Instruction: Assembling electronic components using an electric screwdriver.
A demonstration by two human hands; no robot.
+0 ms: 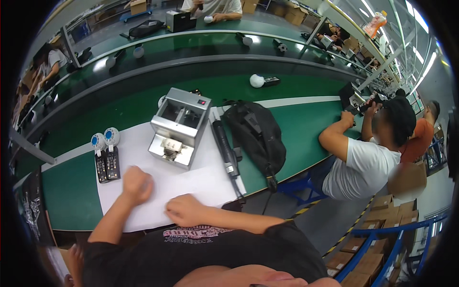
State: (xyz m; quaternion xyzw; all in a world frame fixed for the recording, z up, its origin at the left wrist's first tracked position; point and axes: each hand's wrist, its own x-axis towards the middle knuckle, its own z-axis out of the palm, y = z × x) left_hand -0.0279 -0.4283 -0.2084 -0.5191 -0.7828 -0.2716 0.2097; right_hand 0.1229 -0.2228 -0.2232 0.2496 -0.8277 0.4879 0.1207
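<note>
My left hand (137, 185) is curled into a loose fist over the white sheet (160, 203), slightly smeared by motion. Nothing shows in it. My right hand (183, 209) is also closed, at the sheet's near edge close to my body, with no object visible in its fingers. Ahead of both hands stands a silver metal bench fixture (190, 132) with an open frame and a small red display. Left of the left hand lie two black narrow boards (106, 165), side by side, each with a round white head (111, 136) with a blue centre.
Right of the fixture lie a long black cylindrical tool (222, 143) with a cord and a black bag (258, 136). A white round-headed device (257, 81) lies on the green belt beyond. A co-worker (366, 160) sits to the right. Dark packaging (32, 201) is at far left.
</note>
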